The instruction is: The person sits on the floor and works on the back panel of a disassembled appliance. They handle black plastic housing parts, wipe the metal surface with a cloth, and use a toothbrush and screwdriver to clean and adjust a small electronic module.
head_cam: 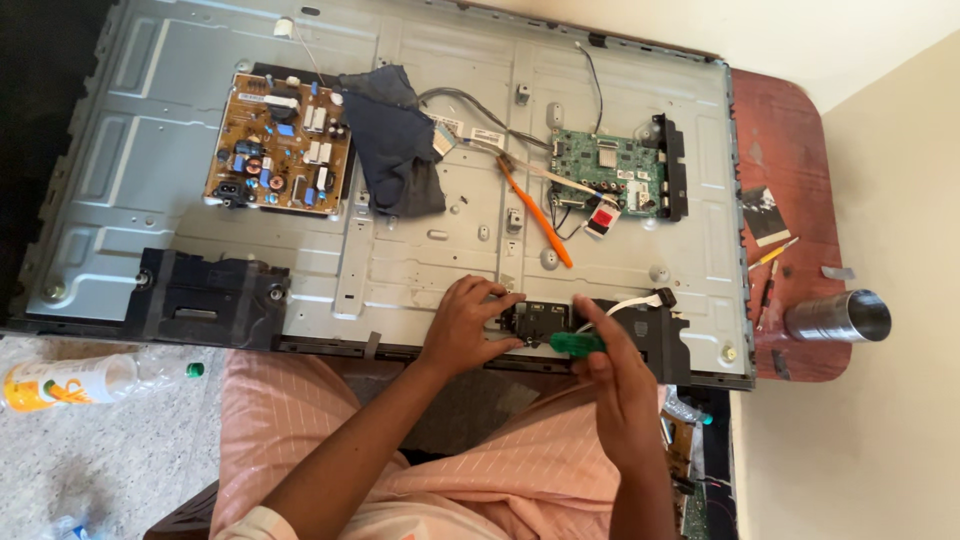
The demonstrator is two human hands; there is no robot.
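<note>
Head view, looking down on an opened flat-panel television (400, 250) lying back-up on a reddish-brown desk (790, 130). My left hand (468, 325) rests on a small black module (535, 320) at the near edge of the metal chassis, fingers spread over its left end, steadying it rather than closed around it. My right hand (612, 375) is closed around a green-handled screwdriver (577, 343), whose tip points toward that module.

Progress, as I judge it: the rear cover is already off, and both the brown power board (278, 140) and the green main board (610, 172) sit seated in place. The black module looks mounted, so the work at it appears unfinished. I cannot tell whether its screws are in or out.

Surroundings: an orange pry tool (535, 215) lies across the chassis centre, a dark cloth (395, 140) beside the power board, a white ribbon cable (630, 303) close to my right hand's working area. A metal cylinder (838, 316) and small tools sit at the desk's right edge; a plastic bottle (80, 378) lies on the floor.
</note>
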